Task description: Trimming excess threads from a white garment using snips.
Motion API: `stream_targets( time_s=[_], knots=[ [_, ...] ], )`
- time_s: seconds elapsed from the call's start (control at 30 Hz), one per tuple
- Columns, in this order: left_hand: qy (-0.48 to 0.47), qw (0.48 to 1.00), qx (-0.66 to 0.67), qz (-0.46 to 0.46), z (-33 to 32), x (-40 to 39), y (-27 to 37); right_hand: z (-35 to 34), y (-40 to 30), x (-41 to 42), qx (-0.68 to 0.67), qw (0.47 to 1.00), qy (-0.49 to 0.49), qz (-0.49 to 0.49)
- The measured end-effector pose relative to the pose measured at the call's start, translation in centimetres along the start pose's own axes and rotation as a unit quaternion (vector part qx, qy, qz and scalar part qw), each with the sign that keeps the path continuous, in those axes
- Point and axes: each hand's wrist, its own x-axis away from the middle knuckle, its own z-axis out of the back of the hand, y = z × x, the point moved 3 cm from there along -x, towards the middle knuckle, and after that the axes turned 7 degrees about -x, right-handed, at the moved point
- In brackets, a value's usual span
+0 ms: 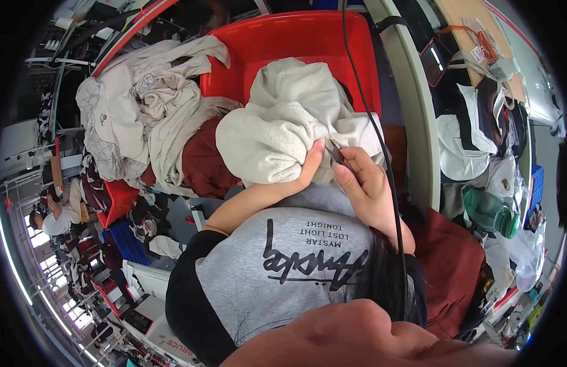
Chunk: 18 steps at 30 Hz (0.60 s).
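Note:
A bunched piece of cream fabric (283, 124) with a ribbed or striped weave lies before me, partly over the rim of a red plastic tub (283, 36). My left hand (311, 163) is pinching a fold of it, thumb on top and fingers hidden inside the cloth. In my right hand (363, 176) is a small pair of metal thread snips (334, 153), held between thumb and fingers. Their tips point at the fabric just right of my left thumb. Whether the blades touch the cloth I cannot tell.
Cream garments (127, 105) and dark red cloth (210, 156) are heaped at the left. A black cable (363, 87) hangs beside my right hand. Along the right runs a pale table edge (414, 101), with a phone (435, 62) and a green bottle (487, 208) beyond. A person (58, 222) sits far left.

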Motion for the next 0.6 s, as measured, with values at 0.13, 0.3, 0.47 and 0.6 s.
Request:
stream_targets(
  time_s=[0.13, 0.3, 0.47, 0.6],
  knots=[
    [-0.015, 1.000, -0.002, 0.002, -0.5, 0.3, -1.4, -0.2, -0.2, 0.1, -0.003, 1.000, 0.003, 0.004],
    [0.011, 0.994, -0.081, -0.067, 0.2, 0.1, -0.2, -0.5, -0.4, 0.1, 0.036, 0.998, 0.023, 0.036],
    [0.029, 0.987, -0.126, -0.099, 0.3, 0.1, 0.0, -0.8, -0.4, -0.2, 0.041, 0.997, 0.039, 0.047],
    [0.034, 0.981, -0.167, -0.098, 0.3, 0.4, 0.0, -1.2, -0.1, -0.1, -0.013, 0.999, 0.045, 0.017]
  ],
)
